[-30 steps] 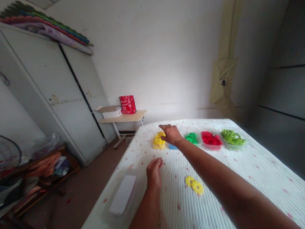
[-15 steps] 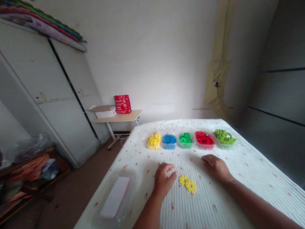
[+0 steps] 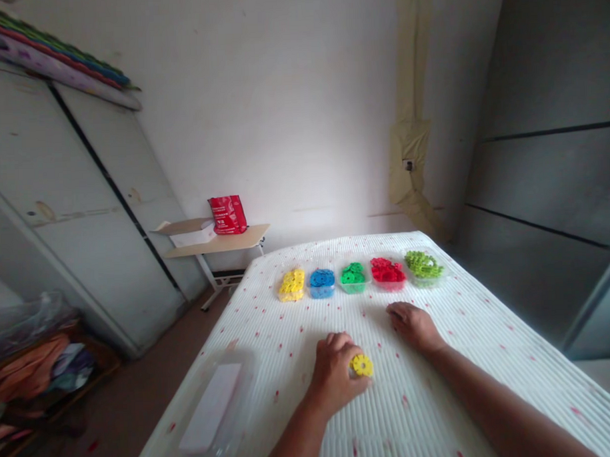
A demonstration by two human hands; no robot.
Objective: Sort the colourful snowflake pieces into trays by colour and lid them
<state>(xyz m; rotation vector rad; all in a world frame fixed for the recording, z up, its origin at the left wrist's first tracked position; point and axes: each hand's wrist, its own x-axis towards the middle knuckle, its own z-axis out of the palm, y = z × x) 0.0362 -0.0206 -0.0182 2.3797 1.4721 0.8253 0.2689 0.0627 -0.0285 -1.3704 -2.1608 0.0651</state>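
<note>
My left hand (image 3: 334,371) is closed around the yellow notched plastic discs (image 3: 362,365), low over the white quilted cloth; one disc shows clearly, and my fingers and thumb cover the rest. My right hand (image 3: 413,326) rests on the cloth farther back and to the right, its fingers curled together. Whether anything is inside them is hidden. Behind my hands stands a row of clear tubs of discs: a yellow tub (image 3: 291,285), a blue tub (image 3: 321,283), a green tub (image 3: 353,278), a red tub (image 3: 387,275) and a light green tub (image 3: 423,266).
A clear plastic tray (image 3: 243,397) with a white block (image 3: 212,408) in it lies at the table's left. Beyond, a small side table (image 3: 225,242) holds a red bag (image 3: 228,214) and a white box (image 3: 192,233). Grey cabinets stand on both sides.
My left hand has moved onto the two yellow discs, which lay loose on the cloth, and closed on them. My right hand stays nearly in place. The view has turned slightly right.
</note>
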